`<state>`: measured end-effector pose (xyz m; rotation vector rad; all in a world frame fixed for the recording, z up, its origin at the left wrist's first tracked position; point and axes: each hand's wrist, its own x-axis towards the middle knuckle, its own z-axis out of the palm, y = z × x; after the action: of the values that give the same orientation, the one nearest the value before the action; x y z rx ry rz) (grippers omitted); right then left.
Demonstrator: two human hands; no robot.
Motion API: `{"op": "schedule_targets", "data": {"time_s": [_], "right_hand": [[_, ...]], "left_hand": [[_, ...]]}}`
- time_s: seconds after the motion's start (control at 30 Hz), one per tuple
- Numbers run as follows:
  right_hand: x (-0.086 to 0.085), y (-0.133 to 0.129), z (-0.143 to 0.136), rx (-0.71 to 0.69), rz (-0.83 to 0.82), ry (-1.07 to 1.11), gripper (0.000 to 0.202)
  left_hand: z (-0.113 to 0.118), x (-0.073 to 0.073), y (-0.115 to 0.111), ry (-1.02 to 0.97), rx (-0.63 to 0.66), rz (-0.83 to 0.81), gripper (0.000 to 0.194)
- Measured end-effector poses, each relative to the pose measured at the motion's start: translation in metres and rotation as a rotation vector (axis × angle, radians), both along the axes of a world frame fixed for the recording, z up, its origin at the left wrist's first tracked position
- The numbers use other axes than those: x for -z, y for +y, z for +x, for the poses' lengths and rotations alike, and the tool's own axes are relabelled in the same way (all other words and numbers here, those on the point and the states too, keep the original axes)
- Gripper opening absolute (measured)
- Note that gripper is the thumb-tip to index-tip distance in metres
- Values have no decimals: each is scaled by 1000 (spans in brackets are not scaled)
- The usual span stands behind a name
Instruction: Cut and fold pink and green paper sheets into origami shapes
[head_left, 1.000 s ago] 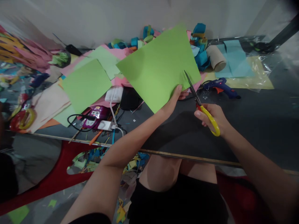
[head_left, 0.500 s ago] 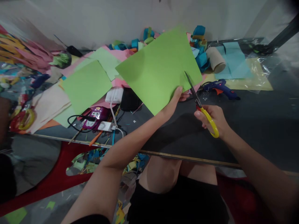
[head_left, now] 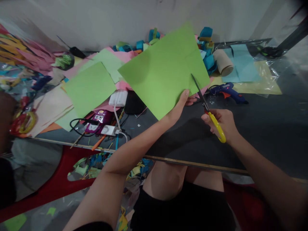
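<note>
A large sheet of bright green paper (head_left: 163,67) is held up above the table, tilted, its lower edge pinched in my left hand (head_left: 181,101) with the thumb on top. My right hand (head_left: 222,123) grips scissors (head_left: 218,128) with yellow handles. Their dark blades point up and left, overlapping the paper's lower right part; the blades look nearly closed. Whether the lower blade lies behind the sheet I cannot tell. Right of the blades, a blue glue gun (head_left: 227,91) with an orange trigger lies on the table.
A cardboard tube (head_left: 223,62) and blue paper sheets (head_left: 244,64) lie at the back right. Green paper (head_left: 90,88), a purple socket box (head_left: 99,120), a white charger (head_left: 109,130) and a black phone-like object (head_left: 133,102) are on the left. Another person's arm (head_left: 6,118) shows at the far left.
The green sheet and the scissors shift very slightly to the right. A faint crease or line now shows near the sheet's upper right. Both hands keep their grip.
</note>
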<state>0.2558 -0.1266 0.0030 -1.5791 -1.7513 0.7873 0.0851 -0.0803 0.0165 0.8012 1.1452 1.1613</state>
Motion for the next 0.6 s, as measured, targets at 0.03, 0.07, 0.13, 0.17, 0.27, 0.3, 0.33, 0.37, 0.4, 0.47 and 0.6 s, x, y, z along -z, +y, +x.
{"op": "schedule_targets", "data": {"time_s": [0.03,0.07,0.13,0.17,0.27,0.3,0.33,0.37,0.4,0.47,0.6], "right_hand": [[0,0,0,3,7,-8,72],[0,0,0,5,17,-17,72],[2,1,1,9,39,-40,73],[3,1,1,9,48,-50,73],[5,1,2,16,71,-61,72],[5,1,2,18,77,-58,71],[6,1,2,20,82,-52,70],[6,1,2,21,84,-43,70],[6,2,2,16,82,-30,70],[7,2,2,3,70,4,70],[9,2,1,-36,27,78,70]], "left_hand": [[0,0,0,2,5,5,38],[0,1,0,11,18,17,38],[0,2,0,36,51,49,37],[-1,2,1,49,63,65,36],[-1,4,2,76,74,97,34],[-1,4,2,80,77,102,34],[-1,5,3,80,81,103,34],[-1,5,3,78,87,103,35],[-1,6,4,75,94,102,36],[-2,7,4,69,109,104,37],[-1,10,4,53,135,130,35]]}}
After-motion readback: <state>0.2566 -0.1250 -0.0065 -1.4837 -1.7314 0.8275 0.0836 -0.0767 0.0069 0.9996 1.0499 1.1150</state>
